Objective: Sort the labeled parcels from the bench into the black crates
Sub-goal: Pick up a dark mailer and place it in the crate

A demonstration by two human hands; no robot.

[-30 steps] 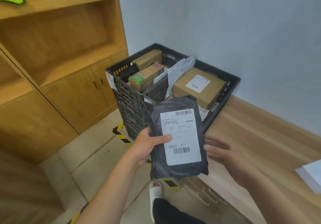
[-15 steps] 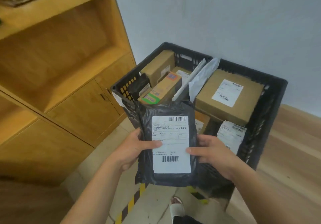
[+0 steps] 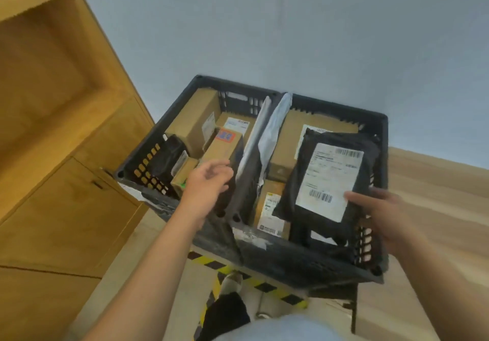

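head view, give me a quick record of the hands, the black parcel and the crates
black parcel: label up, tilted, over the right crate, above a labeled box
right hand: grips the parcel's near edge, thumb on the label
left hand: holds nothing, fingers loosely curled, over the left crate
left crate contents: cardboard boxes
between crates: grey mailer standing on edge
parcel released: not yet
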